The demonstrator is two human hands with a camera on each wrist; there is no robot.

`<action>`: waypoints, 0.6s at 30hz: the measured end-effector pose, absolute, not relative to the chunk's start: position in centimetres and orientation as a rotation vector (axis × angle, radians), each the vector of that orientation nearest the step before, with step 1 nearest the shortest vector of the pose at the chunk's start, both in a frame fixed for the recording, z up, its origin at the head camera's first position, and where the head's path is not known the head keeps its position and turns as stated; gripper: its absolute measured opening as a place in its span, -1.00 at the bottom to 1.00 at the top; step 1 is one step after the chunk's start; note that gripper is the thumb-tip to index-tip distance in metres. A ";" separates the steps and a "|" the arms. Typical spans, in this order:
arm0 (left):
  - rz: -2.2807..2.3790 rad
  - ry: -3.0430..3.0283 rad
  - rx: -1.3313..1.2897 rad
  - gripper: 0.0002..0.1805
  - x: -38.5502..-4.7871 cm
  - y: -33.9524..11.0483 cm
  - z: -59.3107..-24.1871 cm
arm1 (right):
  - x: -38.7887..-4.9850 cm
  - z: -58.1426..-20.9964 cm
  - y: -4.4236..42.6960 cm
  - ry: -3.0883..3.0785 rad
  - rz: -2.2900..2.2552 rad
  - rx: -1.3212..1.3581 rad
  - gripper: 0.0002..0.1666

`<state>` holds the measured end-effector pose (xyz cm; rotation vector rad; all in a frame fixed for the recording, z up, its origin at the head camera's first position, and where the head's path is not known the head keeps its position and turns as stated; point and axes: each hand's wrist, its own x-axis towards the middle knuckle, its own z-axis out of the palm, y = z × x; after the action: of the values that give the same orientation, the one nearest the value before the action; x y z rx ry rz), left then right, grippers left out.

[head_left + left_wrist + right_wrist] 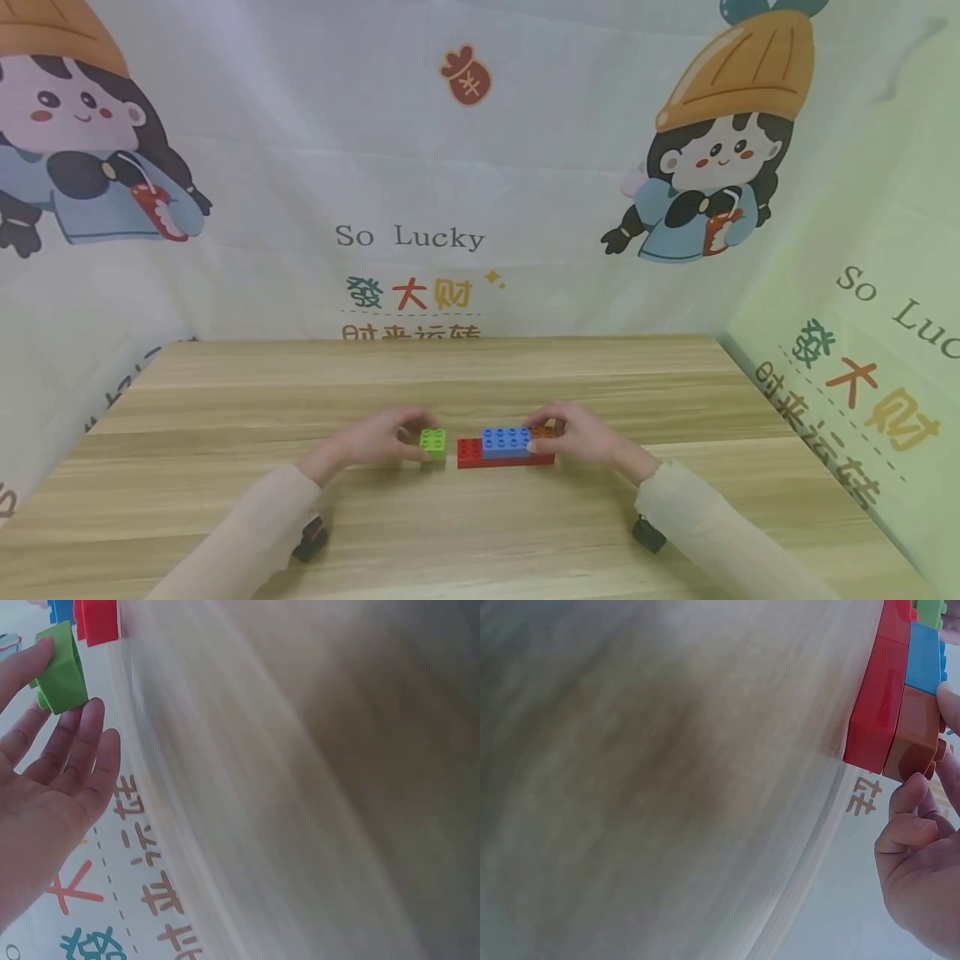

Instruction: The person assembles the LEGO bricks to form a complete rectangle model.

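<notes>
My left hand (pixel 380 437) pinches a lime green brick (pixel 432 442) between thumb and fingertips. The left wrist view shows this green brick (pixel 63 673) with its hollow underside partly in sight. Just to its right, apart from it, a row of red bricks (pixel 469 455) lies on the table, with a seam visible in the right wrist view. On top of the red row sit a blue brick (pixel 504 442) and, at its right end, an orange-brown brick (pixel 917 726). My right hand (pixel 588 435) grips the orange-brown brick, the thumb close to the blue one. Bare studs show at the red row's left end.
The wood-grain table (pixel 450 542) reaches to a printed cloth backdrop (pixel 540 175) behind and at the sides. Small black devices, one (pixel 311 538) under the left wrist and another (pixel 648 535) under the right, hang by the sleeves.
</notes>
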<state>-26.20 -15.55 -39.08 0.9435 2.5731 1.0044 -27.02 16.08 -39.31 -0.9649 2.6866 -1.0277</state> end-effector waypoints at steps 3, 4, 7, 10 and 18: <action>1.030 2.564 0.961 -0.56 -26.2 -15.2 -39.0 | -27.0 -39.3 16.1 2.683 -1.031 -0.964 -0.63; 1.044 2.556 0.970 -0.57 -26.2 -15.0 -39.0 | -27.0 -39.3 16.1 2.685 -1.030 -0.959 -0.63; 1.087 2.536 0.997 -0.58 -26.1 -14.6 -39.0 | -27.1 -39.4 16.1 2.689 -1.030 -0.958 -0.63; 1.121 2.519 1.007 -0.58 -26.0 -14.3 -39.1 | -27.1 -39.4 16.1 2.689 -1.031 -0.949 -0.64; 1.145 2.516 1.006 -0.57 -25.7 -13.1 -39.0 | -27.0 -39.4 16.1 2.665 -1.049 -0.968 -0.64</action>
<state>-25.70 -13.08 -39.04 1.0062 2.5164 1.1455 -27.04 16.12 -39.37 -0.9682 2.6647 -1.0487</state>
